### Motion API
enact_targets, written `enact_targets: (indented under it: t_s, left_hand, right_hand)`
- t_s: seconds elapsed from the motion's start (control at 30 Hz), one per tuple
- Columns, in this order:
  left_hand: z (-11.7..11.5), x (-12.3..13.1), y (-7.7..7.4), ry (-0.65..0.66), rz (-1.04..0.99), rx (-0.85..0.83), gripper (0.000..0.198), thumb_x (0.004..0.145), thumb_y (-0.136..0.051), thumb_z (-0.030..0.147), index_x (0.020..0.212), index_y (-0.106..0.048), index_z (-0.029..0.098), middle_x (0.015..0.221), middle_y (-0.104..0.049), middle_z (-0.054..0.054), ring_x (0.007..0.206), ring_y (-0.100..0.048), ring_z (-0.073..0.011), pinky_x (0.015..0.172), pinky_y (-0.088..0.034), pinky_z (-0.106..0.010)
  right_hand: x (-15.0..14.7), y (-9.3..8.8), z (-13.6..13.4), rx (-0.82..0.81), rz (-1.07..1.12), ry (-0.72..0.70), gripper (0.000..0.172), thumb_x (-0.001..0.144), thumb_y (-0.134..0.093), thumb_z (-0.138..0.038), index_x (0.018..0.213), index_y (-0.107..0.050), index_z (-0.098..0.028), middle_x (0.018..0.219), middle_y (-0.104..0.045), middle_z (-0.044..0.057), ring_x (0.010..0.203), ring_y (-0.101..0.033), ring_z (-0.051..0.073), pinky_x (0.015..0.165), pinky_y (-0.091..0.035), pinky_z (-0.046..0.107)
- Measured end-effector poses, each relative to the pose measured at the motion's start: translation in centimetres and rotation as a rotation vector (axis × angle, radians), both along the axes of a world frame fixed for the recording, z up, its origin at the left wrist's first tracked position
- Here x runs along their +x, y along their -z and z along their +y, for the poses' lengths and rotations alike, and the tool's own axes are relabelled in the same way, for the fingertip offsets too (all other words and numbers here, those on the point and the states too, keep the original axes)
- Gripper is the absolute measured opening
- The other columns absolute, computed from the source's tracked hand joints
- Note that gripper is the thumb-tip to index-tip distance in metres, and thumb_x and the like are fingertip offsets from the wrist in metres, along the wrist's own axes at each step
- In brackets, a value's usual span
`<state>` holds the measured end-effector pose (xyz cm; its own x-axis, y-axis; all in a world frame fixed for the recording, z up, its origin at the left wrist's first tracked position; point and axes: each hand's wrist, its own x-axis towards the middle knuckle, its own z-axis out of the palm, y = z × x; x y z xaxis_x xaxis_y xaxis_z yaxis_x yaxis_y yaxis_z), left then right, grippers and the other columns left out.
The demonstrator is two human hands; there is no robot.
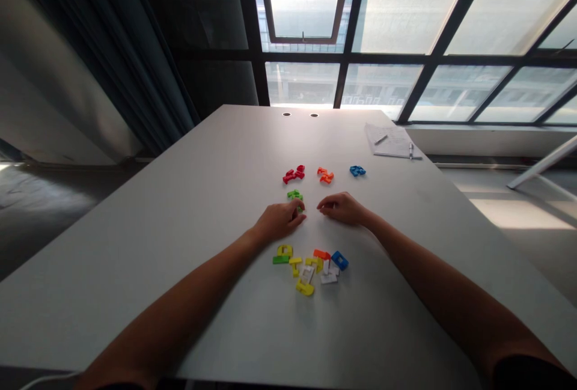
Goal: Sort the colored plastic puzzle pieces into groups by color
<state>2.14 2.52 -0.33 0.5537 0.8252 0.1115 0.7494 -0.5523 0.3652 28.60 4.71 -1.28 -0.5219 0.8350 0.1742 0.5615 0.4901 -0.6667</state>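
My left hand is at the near edge of a small group of green plastic pieces. A bit of green shows between its curved index finger and thumb, and the fingers partly hide it. To the right, my right hand hovers over or rests on the table, fingers loosely bent and slightly apart, with nothing visible in them. Closer to me lies a mixed pile: yellow pieces, white pieces, a green piece, an orange piece and a blue piece.
Beyond my hands are red pieces, orange pieces and blue pieces in separate groups on the white table. Papers with pens lie at the far right. Windows and a dark curtain stand behind.
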Motion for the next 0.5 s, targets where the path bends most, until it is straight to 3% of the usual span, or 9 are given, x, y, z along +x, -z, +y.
enact_targets:
  t_s: [0.13, 0.23, 0.37, 0.5]
  left_hand:
    - [-0.1, 0.0, -0.1, 0.003, -0.005, 0.007, 0.023, 0.096, -0.056, 0.04, 0.113, -0.062, 0.026, 0.085, -0.074, 0.0, 0.076, -0.07, -0.0204, 0.065, -0.046, -0.028]
    - [-0.1, 0.0, 0.0, -0.002, -0.006, 0.015, 0.022, 0.096, -0.056, 0.039, 0.112, -0.062, 0.026, 0.083, -0.073, 0.0, 0.074, -0.07, -0.0199, 0.065, -0.045, -0.027]
    - [0.0, 0.0, 0.2, 0.001, 0.002, 0.019, 0.022, 0.095, -0.057, 0.04, 0.11, -0.063, 0.026, 0.084, -0.073, 0.0, 0.074, -0.069, -0.0198, 0.063, -0.043, -0.027]
    - [0.0, 0.0, 0.1, 0.007, -0.007, 0.028, 0.021, 0.095, -0.056, 0.04, 0.11, -0.063, 0.026, 0.083, -0.073, 0.001, 0.072, -0.068, -0.0195, 0.063, -0.043, -0.028]
  right_hand:
    - [-0.7, -2.8, -1.1, -0.337, -0.096, -0.376, 0.03, 0.082, -0.074, -0.035, 0.109, -0.081, -0.022, 0.082, -0.072, 0.001, 0.072, -0.062, 0.014, 0.066, -0.047, 0.022]
    - [-1.5, -4.2, -2.1, -0.374, -0.207, -0.515, 0.042, 0.075, -0.083, -0.038, 0.115, -0.078, -0.025, 0.088, -0.073, 0.0, 0.077, -0.064, 0.015, 0.068, -0.047, 0.022]
    - [-2.3, -4.4, -2.6, -0.304, -0.276, -0.501, 0.038, 0.073, -0.085, -0.036, 0.109, -0.079, -0.025, 0.087, -0.073, 0.0, 0.073, -0.064, 0.014, 0.066, -0.046, 0.022]
    - [-2.1, -3.9, -2.0, -0.252, -0.232, -0.329, 0.026, 0.087, -0.068, -0.025, 0.111, -0.077, -0.024, 0.088, -0.074, 0.002, 0.074, -0.065, 0.015, 0.066, -0.048, 0.023]
